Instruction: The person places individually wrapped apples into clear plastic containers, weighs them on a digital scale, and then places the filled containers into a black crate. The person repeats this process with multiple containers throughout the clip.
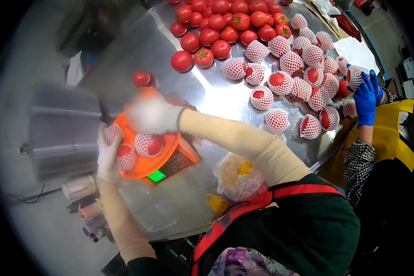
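Note:
My left hand (108, 155), in a white glove, grips a foam-netted tomato (114, 132) at the left rim of a round orange scale pan (164, 150). Two more netted tomatoes, one (125, 157) beside my left hand and another (149, 145) nearer the middle, lie in the pan. Over the pan's far side is my right hand (153, 115), also gloved and strongly blurred; its fingers and anything in them cannot be made out. Below the pan, the orange scale (179, 157) shows a lit green display. A bare tomato (141, 79) sits beyond the pan.
Bare tomatoes (209, 36) are heaped at the metal table's far side, with many netted ones (291, 62) to the right. A co-worker's blue-gloved hands (365, 98) hold a netted tomato. Yellow rubber bands (216, 203) and a clear plastic bag (233, 179) lie near my body.

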The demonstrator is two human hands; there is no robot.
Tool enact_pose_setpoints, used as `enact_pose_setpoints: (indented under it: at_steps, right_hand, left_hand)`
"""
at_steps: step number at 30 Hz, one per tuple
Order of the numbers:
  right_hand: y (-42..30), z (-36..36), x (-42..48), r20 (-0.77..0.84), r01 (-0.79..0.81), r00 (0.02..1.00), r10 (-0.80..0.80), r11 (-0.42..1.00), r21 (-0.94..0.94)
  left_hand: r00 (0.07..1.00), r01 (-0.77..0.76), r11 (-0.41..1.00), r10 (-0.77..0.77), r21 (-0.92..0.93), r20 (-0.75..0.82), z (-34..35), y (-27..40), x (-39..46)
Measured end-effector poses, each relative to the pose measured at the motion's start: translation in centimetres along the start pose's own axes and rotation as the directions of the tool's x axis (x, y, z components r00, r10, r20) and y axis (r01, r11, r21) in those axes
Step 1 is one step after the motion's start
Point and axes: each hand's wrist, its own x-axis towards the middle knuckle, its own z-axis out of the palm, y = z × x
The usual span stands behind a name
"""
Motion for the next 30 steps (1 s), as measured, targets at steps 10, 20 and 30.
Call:
enact_pose_setpoints:
  at_steps: [10, 20, 30]
  right_hand:
    - [17.6, -11.8, -16.4, -0.124, -0.416, 0.908, 0.400, 0.833, -0.365]
    - [1.9, -11.4, -13.4, 0.140, -0.338, 0.896, 0.422, 0.443, 0.830]
    - [-11.4, -6.2, -22.4, 0.257, -0.428, 0.863, 0.435, 0.358, 0.830]
  left_hand:
    - [0.834, -0.331, 0.944, 0.300, 0.015, -0.464, 4.0, 2.7, -12.1]
    - [0.955, 0.287, 0.372, -0.041, -0.883, 0.293, 10.9, 11.6, -17.9]
    - [0.964, 0.191, 0.445, -0.253, -0.875, 0.081, 5.6, 10.3, -21.1]
